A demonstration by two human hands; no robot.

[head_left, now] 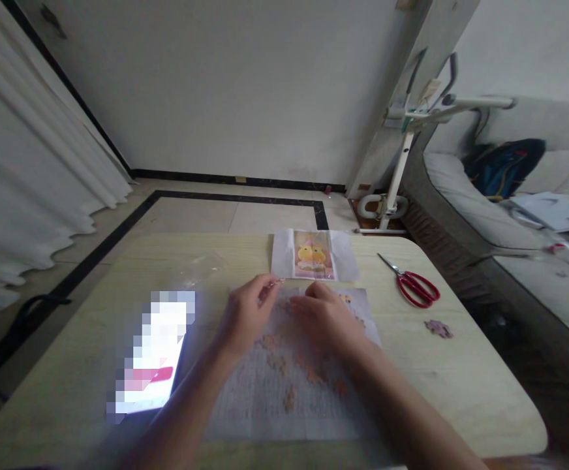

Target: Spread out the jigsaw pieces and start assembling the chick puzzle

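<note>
Now, line by line:

Left hand: the left hand [245,313] is raised a little over the far left part of the sheet [265,398], thumb and fingertips pinched narrowly on a small piece [275,283].

Right hand: the right hand [324,314] lies palm down on the far middle of the sheet, fingers curled; whether it holds anything I cannot tell.

Piece: it sits at the left fingertips, just beside the right hand's fingertips, over the sheet's far edge. It is too small to read a long axis.

Key relation: the pinched piece lies left of the right hand and toward the far edge of the tabletop [461,391]; the left hand is the one on it.

Loose pieces: several pinkish bits [289,395] lie scattered on the sheet nearer the person, between the forearms.

Picture: a card [314,256] with yellow figures lies just beyond the sheet, near the far edge.

Scissors: red-handled scissors [412,284] lie toward the right edge, well apart from the hands, blades pointing to the far side.

Stray piece: one piece [438,328] lies alone near the right edge.

Screen: a lit, blurred screen [154,359] lies left of the sheet.
</note>
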